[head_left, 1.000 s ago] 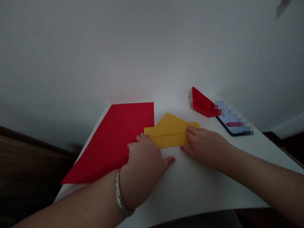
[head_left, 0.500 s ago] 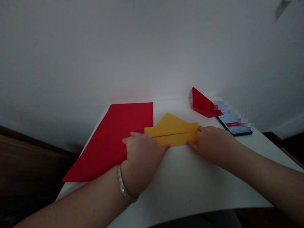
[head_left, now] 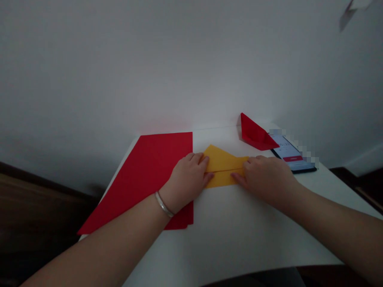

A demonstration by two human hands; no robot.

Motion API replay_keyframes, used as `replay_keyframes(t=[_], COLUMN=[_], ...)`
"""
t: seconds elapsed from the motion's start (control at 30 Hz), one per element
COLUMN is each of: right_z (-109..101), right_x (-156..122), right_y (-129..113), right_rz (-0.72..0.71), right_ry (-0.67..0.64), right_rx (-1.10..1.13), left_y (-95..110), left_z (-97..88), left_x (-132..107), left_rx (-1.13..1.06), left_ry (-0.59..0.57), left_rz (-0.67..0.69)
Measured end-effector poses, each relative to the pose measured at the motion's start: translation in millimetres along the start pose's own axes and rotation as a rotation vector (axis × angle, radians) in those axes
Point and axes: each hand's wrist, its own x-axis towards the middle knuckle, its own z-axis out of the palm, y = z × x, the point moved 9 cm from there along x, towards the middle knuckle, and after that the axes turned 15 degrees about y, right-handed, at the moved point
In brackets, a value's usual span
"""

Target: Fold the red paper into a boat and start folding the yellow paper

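A folded yellow paper (head_left: pixel 223 162) lies on the white table, with a peak at its far side and a crease line running across it. My left hand (head_left: pixel 190 173) grips its left end, thumb on the near flap and fingers over the edge. At the right end my right hand (head_left: pixel 265 171) has hold of the paper, with the thumb low on the near flap. The paper's two ends are hidden under my fingers. Beneath my left hand and wrist is a large red paper sheet (head_left: pixel 149 167), beside the yellow one.
A folded red paper boat (head_left: pixel 257 135) stands near the wall at the back right. Its tip reaches over a phone (head_left: pixel 295 157) with a lit screen. The white table (head_left: pixel 233 235) meets the wall (head_left: pixel 185 63) behind. A brown wooden surface (head_left: pixel 38 203) is at the left.
My left hand has shifted up and turned, and its thumb and fingers now close on the yellow paper's left end. The right hand stays at the right end, its thumb slightly further in.
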Motion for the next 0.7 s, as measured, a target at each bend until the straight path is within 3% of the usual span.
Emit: replay_keyframes(t=[0.3, 0.43, 0.57, 0.7], right_z=[-6, -13, -23, -30], right_x=[1, 3, 3, -5], right_y=[19, 22, 25, 43], right_rz=[0.087, 0.139, 0.143, 0.253], right_ry=[0.073, 0.184, 0.386, 0.595], right_rx=[0.028, 0.227, 0.556, 0.809], left_y=[19, 25, 14, -9], left_z=[-3.5, -5.2, -15.1, -34.1], left_x=[-2, -5, -2, 5], left_rx=[0.112, 0.159, 0.13, -0.014], left_ry=[-0.096, -0.125, -0.075, 0.106], left_rz=[0.149, 0.186, 0.093, -0.073])
